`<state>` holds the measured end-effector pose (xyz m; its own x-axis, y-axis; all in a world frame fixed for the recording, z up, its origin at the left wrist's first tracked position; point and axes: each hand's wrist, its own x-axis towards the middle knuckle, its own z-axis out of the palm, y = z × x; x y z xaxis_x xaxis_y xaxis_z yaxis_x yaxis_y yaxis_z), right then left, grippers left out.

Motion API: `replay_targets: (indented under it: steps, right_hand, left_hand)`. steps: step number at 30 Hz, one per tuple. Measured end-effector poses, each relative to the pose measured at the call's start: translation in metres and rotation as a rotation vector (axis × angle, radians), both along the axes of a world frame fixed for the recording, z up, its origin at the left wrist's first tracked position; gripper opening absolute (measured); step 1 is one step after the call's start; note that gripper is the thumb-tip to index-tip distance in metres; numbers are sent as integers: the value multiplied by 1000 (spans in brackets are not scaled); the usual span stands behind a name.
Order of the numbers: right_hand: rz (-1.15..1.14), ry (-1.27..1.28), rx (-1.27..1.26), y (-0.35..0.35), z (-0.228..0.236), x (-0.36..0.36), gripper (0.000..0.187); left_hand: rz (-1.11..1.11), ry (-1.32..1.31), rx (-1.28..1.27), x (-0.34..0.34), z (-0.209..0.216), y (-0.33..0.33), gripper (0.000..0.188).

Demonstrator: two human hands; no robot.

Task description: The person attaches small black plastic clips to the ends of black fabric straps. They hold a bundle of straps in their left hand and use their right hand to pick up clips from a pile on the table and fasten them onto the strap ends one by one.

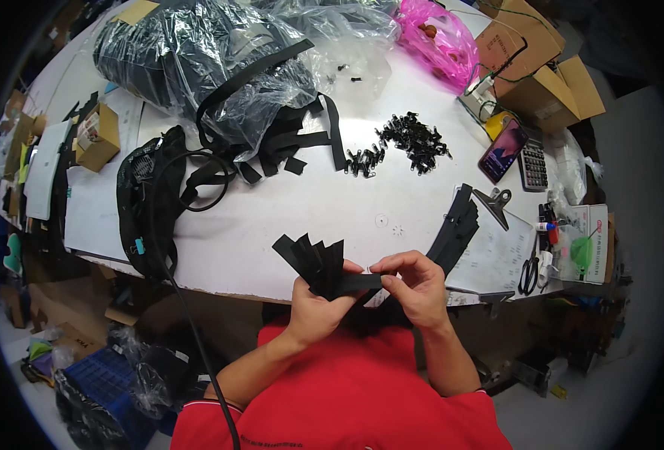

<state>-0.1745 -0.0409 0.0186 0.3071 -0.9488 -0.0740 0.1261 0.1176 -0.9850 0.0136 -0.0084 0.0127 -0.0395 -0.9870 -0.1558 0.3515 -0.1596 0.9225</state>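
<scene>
A fanned bunch of black fabric strips (311, 259) is gripped in my left hand (313, 316), close to the table's front edge. From that bunch one flat strip (358, 283) stretches across to my right hand (420, 292), whose thumb and forefinger pinch its end. Just beyond the right hand, a stack of similar black strips (456, 231) lies slanted on the table. Farther back is a heap of small black zipper sliders (420, 142), with a smaller group of sliders (365, 161) to its left.
Plastic-wrapped black material (204, 60) and loose black straps (302, 140) cover the back left of the white table (294, 206). A black cable (186, 315) hangs over the front edge. At right are a metal clip (496, 204), a phone (503, 150), a calculator (533, 163) and cardboard boxes (549, 97).
</scene>
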Motion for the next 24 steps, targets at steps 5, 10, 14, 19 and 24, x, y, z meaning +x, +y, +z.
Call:
replay_targets:
  steps: [5, 10, 14, 19, 24]
  right_hand:
    - [-5, -6, 43, 0, 5, 2, 17]
    - [-8, -15, 85, -1, 7, 3, 15]
    - [-8, 58, 56, 0, 7, 2, 15]
    - [-23, 141, 23, 1, 7, 3, 14]
    - [-20, 274, -61, -2, 13, 4, 12]
  left_hand:
    - [-11, 80, 106, 0, -4, 2, 21]
    - [-93, 273, 312, 4, -4, -1, 16]
    - [-23, 179, 225, -1, -4, 2, 14]
    - [-4, 108, 149, -2, 0, 3, 13]
    - [9, 94, 137, -1, -1, 4, 12]
